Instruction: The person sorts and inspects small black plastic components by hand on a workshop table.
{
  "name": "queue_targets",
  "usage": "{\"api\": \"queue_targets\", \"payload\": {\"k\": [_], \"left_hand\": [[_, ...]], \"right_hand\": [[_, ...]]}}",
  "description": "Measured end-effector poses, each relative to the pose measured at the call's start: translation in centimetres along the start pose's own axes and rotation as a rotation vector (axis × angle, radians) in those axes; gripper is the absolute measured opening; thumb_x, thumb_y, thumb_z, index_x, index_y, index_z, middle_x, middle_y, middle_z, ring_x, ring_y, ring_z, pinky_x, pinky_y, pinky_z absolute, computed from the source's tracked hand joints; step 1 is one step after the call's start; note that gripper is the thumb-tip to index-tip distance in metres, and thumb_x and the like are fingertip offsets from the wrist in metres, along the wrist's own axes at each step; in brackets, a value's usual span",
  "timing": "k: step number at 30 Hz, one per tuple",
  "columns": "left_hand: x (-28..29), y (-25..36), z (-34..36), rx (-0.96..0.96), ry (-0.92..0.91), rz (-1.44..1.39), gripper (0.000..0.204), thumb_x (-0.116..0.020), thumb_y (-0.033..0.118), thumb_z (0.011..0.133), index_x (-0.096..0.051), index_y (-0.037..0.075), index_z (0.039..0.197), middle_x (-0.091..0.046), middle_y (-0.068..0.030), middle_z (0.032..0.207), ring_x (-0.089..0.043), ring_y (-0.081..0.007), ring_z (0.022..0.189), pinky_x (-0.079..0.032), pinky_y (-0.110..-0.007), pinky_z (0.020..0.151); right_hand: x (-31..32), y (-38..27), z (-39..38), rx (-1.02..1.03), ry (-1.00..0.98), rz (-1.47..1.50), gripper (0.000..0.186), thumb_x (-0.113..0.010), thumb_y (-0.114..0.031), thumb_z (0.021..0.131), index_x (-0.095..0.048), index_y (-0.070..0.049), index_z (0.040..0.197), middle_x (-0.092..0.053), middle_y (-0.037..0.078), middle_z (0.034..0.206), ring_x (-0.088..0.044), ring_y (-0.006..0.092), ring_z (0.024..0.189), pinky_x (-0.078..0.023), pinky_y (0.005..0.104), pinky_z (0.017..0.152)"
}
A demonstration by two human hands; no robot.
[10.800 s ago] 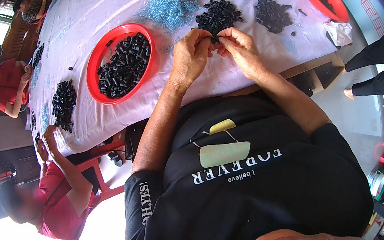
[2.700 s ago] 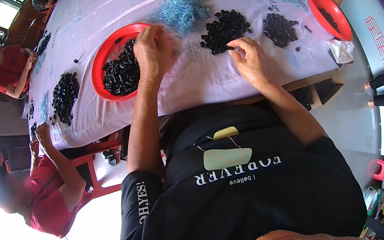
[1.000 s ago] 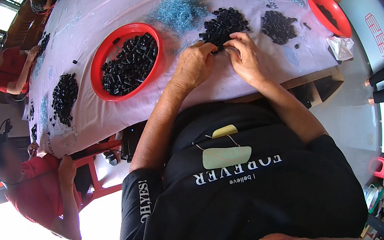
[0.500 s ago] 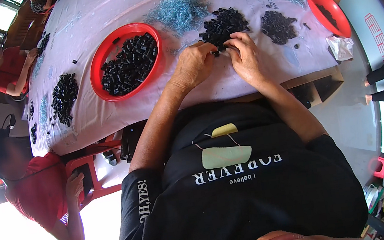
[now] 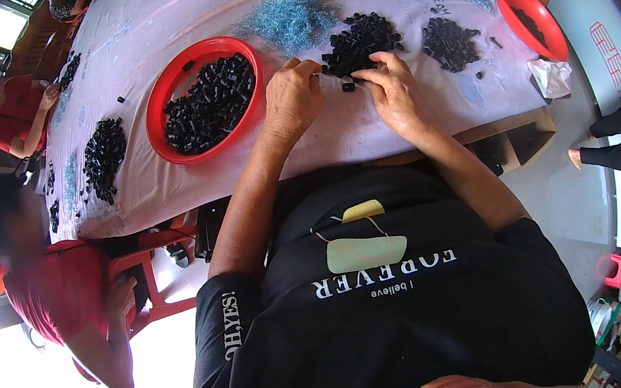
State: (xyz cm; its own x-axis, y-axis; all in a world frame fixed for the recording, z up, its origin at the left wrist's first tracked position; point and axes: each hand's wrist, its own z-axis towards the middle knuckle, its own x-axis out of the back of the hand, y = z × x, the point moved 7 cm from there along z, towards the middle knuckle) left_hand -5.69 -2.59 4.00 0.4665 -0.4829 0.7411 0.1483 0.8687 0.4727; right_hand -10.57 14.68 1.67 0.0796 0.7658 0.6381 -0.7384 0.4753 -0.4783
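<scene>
The grip of the left hand (image 5: pixel 294 101) has thumb and fingers drawn nearly together at the near-left edge of the black pile (image 5: pixel 360 42); whether a piece is pinched there cannot be told. The right hand (image 5: pixel 396 98) has its grip loosely parted, fingertips at the pile's near edge, with nothing clearly held.

The worktop (image 5: pixel 345 129), covered in pale printed cloth, carries everything being handled. The red basin (image 5: pixel 166 88), left of the hands, holds a broad load of black pieces; part of its inner wall shows bare, so it is not filled to the rim.

Behind the basin and the pile lies the blue heap (image 5: pixel 289 20) of thin, clear-looking bits, spread wide. The black pile between the hands and that heap is sizeable, and to its right sits a flatter dark pile (image 5: pixel 451 43).

Judged by how things lie, the work seems well under way but unfinished: plenty is in the basin, and plenty is outside it. What separates a finished piece from an unfinished one is too small to tell.

Smallest of all, a loose piece (image 5: pixel 348 87) lies just beside the right thumb, in front of the pile.
</scene>
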Motion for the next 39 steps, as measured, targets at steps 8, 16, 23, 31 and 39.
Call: {"api": "queue_targets", "payload": {"k": [8, 16, 23, 31, 39], "left_hand": [[-0.2, -0.1, -0.1, 0.024, -0.038, 0.016, 0.015, -0.061, 0.004, 0.081, -0.071, 0.005, 0.092, -0.067, -0.0165, 0.090, -0.067, -0.0362, 0.081, -0.053, -0.043, 0.074], [0.0, -0.2, 0.0, 0.042, -0.045, -0.009, 0.012, -0.062, 0.007, 0.078, -0.071, 0.007, 0.086, -0.067, -0.0150, 0.090, -0.065, -0.0374, 0.081, -0.052, -0.046, 0.073], [0.5, -0.2, 0.0, 0.027, -0.082, 0.020, 0.012, -0.064, 0.006, 0.079, -0.071, 0.005, 0.089, -0.067, -0.0158, 0.087, -0.067, -0.0337, 0.078, -0.053, -0.041, 0.072], [0.3, -0.4, 0.0, 0.004, -0.201, 0.030, 0.009, -0.061, 0.010, 0.079, -0.069, 0.005, 0.082, -0.067, -0.0165, 0.085, -0.065, -0.0380, 0.081, -0.051, -0.046, 0.073], [-0.3, -0.1, -0.1, 0.021, -0.143, 0.029, 0.015, -0.061, 0.006, 0.078, -0.070, 0.007, 0.089, -0.066, -0.0166, 0.089, -0.065, -0.0383, 0.083, -0.052, -0.047, 0.075]], "right_hand": [[0.0, 0.5, 0.0, -0.029, -0.008, 0.072, 0.017, -0.069, 0.000, 0.075, -0.069, -0.008, 0.090, -0.059, 0.015, 0.114, -0.060, 0.0319, 0.098, -0.047, 0.0412, 0.088], [0.0, 0.4, 0.0, -0.020, -0.003, 0.053, 0.015, -0.071, -0.001, 0.073, -0.068, -0.007, 0.086, -0.059, 0.014, 0.114, -0.060, 0.0314, 0.098, -0.046, 0.0416, 0.089], [-0.2, 0.6, 0.0, -0.028, -0.022, 0.072, 0.015, -0.073, -0.001, 0.072, -0.068, -0.007, 0.085, -0.059, 0.014, 0.114, -0.060, 0.0315, 0.099, -0.046, 0.0421, 0.089], [0.2, 0.2, 0.0, 0.013, -0.006, 0.024, 0.011, -0.071, -0.002, 0.075, -0.066, -0.005, 0.084, -0.059, 0.014, 0.115, -0.058, 0.0326, 0.103, -0.046, 0.0418, 0.090], [0.7, 0.8, 0.2, -0.090, 0.081, 0.175, 0.007, -0.067, -0.005, 0.083, -0.064, -0.005, 0.089, -0.063, 0.012, 0.102, -0.061, 0.0310, 0.098, -0.049, 0.0391, 0.083]]}}
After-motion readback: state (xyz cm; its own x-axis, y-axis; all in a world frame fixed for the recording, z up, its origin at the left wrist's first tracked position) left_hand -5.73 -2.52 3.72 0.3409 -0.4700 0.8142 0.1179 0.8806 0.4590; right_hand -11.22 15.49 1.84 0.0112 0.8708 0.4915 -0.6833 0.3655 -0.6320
